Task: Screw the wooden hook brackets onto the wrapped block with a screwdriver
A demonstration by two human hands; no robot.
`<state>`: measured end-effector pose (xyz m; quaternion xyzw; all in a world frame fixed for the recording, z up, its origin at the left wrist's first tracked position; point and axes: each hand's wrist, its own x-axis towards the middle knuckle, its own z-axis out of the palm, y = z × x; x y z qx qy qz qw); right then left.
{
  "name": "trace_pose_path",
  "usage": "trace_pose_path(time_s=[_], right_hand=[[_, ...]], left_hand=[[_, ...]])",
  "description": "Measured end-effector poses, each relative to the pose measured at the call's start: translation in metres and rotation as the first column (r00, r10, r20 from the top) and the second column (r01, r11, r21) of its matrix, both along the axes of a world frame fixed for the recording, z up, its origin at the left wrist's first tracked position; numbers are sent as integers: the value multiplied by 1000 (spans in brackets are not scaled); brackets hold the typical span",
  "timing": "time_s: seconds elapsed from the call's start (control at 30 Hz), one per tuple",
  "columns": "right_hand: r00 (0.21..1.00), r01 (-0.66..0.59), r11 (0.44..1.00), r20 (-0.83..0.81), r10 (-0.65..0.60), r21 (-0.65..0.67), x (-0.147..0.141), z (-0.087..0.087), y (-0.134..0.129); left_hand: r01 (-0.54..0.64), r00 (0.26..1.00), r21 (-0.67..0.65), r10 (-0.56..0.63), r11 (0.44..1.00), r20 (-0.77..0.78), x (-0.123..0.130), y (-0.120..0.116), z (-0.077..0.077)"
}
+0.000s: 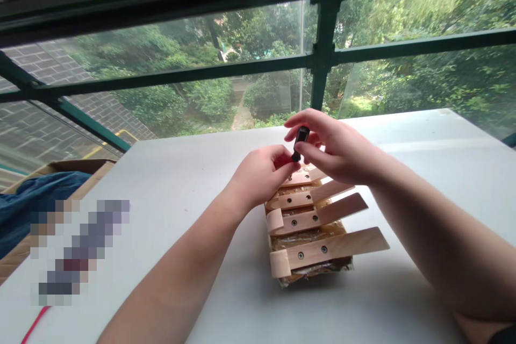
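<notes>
Black and short, the tool handle (302, 136) stands tilted above the far end of a row of pale wooden pieces (338, 244), its top leaning slightly to the right; the right hand (332, 145) grasps it between thumb and fingers, its grip closed around the handle's sides. The left hand (268, 172) reaches in from the other side; its thumb and forefinger come together at the handle's lower end, just over the far pieces, but what lies between those fingertips is hidden, so I cannot tell whether that grip is clamped on anything.

The wooden pieces lie crosswise, one behind another, on a shallow box (314, 234) with clear, crinkled plastic film over it; their flared ends jut past the box's right side, while the nearer ones show rounded tabs at the left; two dark cross-head screws (300, 255) sit in each of the nearer pieces; the gap between the nearest piece and the next is wider than the others. The box rests on a white worktop (177, 183), below and between the forearms.

Left of the worktop stands a cardboard box (97, 174) with blue cloth (40, 191) in it; a red cord (34, 325) runs from a pixelated patch at the lower left; beyond, green-framed windows (322, 54) show trees and a brick surface.
</notes>
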<state>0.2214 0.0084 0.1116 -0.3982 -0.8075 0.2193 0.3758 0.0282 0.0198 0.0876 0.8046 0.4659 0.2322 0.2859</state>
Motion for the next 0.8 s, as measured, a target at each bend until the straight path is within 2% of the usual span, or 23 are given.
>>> trace_pose_path(time_s=[0.07, 0.13, 0.27, 0.37, 0.63, 0.8], right_hand=[[993, -107, 992, -52, 104, -65, 6, 4, 0], [989, -137, 986, -72, 131, -92, 9, 7, 0], [1000, -2, 998, -4, 2, -66, 9, 10, 2], [995, 91, 993, -19, -93, -76, 5, 7, 4], [987, 155, 985, -27, -157, -77, 1, 1, 4], [983, 180, 982, -27, -182, -63, 0, 0, 6]], left_hand=[[5, 1000, -3, -5, 1000, -10, 1, -1, 1], [18, 1000, 2, -18, 1000, -12, 1, -2, 3], [7, 1000, 24, -7, 1000, -23, 3, -3, 4], [25, 1000, 19, -25, 999, -12, 3, -3, 3], [29, 999, 0, -29, 1000, 19, 3, 0, -2], [29, 982, -103, -9, 994, 188, 3, 2, -7]])
